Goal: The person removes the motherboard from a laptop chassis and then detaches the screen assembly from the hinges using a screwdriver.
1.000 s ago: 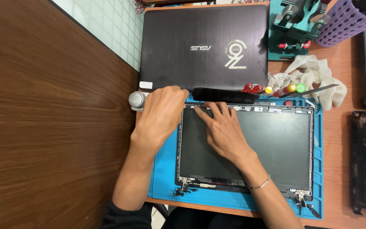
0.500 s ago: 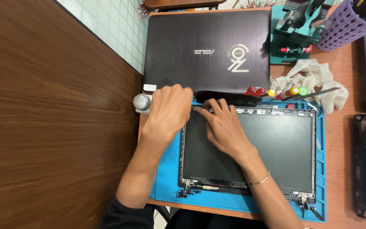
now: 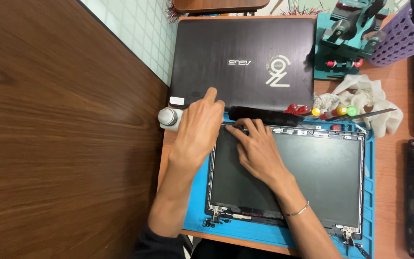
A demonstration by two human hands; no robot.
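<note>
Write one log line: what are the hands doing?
left hand: at top-left corner of the dark flat laptop screen panel | right hand: flat on it, fingers at top edge | beneath: blue work mat

Screen panel [image 3: 312, 177] on mat [image 3: 195, 211], before laptop [image 3: 243, 62]

A dark rectangular laptop screen panel [image 3: 312, 177] lies flat on the blue mat [image 3: 195, 211].

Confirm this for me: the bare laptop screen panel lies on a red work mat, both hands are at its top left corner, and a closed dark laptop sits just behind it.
Not quite. The work mat is blue, not red, as the head view shows. The rest holds: the screen panel lies on it, the left hand and right hand are at its top left corner, and the closed dark laptop sits just behind.
</note>
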